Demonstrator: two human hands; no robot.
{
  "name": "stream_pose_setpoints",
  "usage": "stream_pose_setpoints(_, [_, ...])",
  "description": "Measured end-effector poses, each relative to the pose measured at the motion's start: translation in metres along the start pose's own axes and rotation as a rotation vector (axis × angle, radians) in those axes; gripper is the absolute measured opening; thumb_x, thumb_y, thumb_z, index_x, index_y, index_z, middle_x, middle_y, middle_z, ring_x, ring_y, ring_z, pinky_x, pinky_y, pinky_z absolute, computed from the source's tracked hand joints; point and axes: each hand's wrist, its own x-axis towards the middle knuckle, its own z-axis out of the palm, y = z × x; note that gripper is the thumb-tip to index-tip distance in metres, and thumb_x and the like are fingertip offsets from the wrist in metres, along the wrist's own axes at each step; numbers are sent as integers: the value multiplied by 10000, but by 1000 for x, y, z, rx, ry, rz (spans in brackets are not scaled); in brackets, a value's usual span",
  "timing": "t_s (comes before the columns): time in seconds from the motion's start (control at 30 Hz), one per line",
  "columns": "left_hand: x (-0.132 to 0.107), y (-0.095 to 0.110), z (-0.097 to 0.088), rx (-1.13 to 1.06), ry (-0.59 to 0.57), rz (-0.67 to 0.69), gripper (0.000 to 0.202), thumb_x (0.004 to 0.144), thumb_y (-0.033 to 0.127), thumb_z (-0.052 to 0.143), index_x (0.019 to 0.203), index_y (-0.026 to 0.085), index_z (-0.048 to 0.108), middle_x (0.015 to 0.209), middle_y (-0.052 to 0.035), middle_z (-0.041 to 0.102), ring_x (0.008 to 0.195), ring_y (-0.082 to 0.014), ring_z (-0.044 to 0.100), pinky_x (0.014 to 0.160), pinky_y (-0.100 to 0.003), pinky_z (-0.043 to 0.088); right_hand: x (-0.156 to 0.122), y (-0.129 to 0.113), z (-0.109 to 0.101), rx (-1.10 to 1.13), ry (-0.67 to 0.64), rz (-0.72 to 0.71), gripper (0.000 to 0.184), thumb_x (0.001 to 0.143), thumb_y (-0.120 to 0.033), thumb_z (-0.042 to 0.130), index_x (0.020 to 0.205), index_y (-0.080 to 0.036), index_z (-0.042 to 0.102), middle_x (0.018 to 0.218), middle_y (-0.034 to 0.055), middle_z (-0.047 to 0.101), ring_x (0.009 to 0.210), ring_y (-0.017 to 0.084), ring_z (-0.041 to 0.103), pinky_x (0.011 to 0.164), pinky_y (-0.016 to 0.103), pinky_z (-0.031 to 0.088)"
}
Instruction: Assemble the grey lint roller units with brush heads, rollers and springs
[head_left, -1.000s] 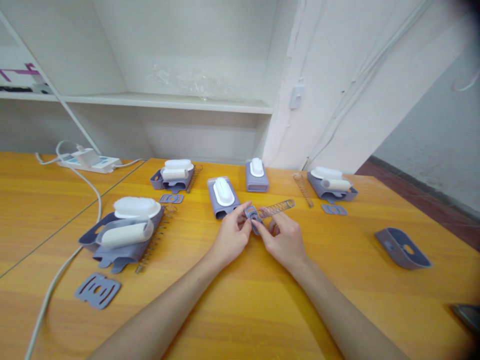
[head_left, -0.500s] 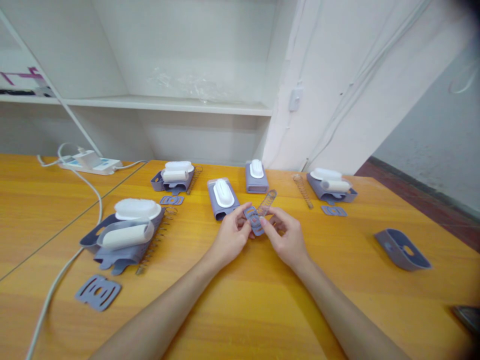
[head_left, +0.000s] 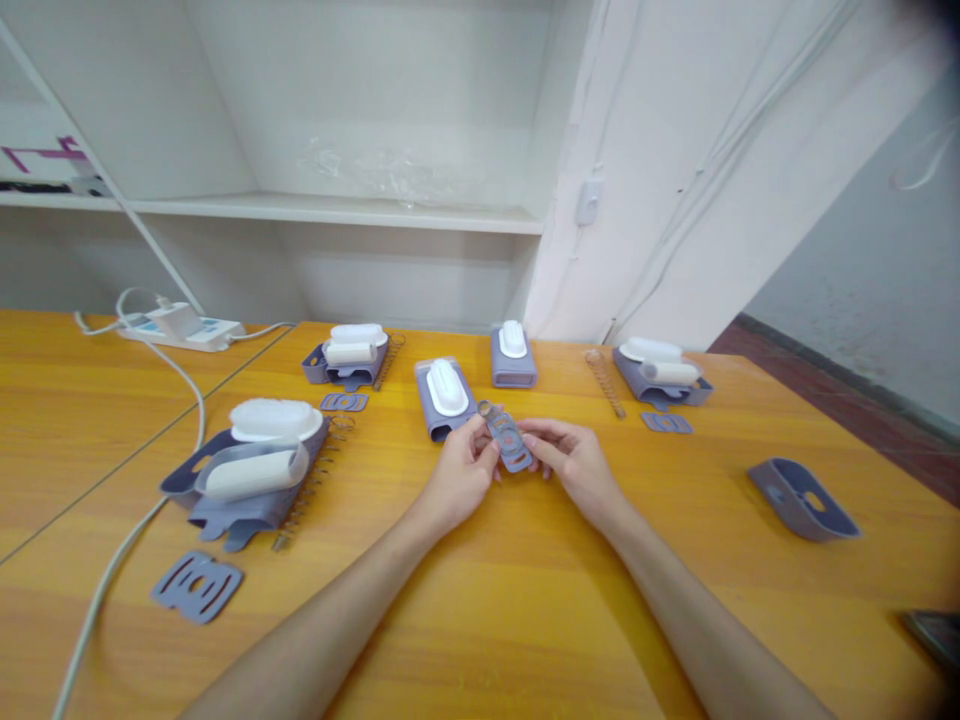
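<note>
Between my two hands, over the middle of the table, is a small grey-blue slotted plate [head_left: 517, 460]. A coil spring [head_left: 487, 409] lies against it, its end showing past the plate's upper left. My left hand [head_left: 459, 478] is closed, thumb and fingers pinching the plate's left edge. My right hand [head_left: 576, 466] is closed on the right edge, its thumb on the plate and fingertips partly hidden behind. Just beyond my left hand lies a purple-grey case [head_left: 427, 400] with a white oval piece [head_left: 448, 388] on top.
A similar case [head_left: 514, 372] stands farther back. Sets of parts [head_left: 251, 470] with springs and slotted plates lie left and right. An open grey-blue cap [head_left: 804, 500] is at right. A white cable [head_left: 112, 570] runs from a power strip [head_left: 184, 325] along the left.
The spring has swung from sticking up at the plate's upper right to lying along the plate toward the upper left. My right fingers have shifted slightly down the plate's right side.
</note>
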Motion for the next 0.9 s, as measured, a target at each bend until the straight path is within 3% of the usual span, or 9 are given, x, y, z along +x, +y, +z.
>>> stream_pose_setpoints(0.4, [0, 0, -3, 47, -33, -16, 437, 799, 180, 531, 1230, 122, 487, 777, -34, 613, 539, -82, 472, 473, -197, 385, 1, -6, 3, -15, 18, 65, 292, 629, -352, 696, 810, -123, 678, 509, -15, 588, 417, 79, 452, 409, 203, 335])
stream_pose_setpoints(0.73, [0, 3, -4, -4, -76, -24, 472, 763, 265, 623, 1199, 123, 511, 814, -59, 627, 632, -116, 542, 527, -210, 428, 3, 0, -3, -34, -9, 90, 290, 634, -312, 677, 851, -121, 673, 474, -32, 552, 405, 80, 444, 397, 196, 328])
stream_pose_setpoints(0.9, [0, 5, -4, -14, -109, -46, 497, 736, 246, 646, 1197, 118, 510, 839, -75, 647, 688, -138, 581, 557, -216, 433, 3, -5, -8, -1, -66, 123, 290, 621, -287, 675, 860, -126, 650, 548, -16, 600, 443, 82, 484, 429, 196, 361])
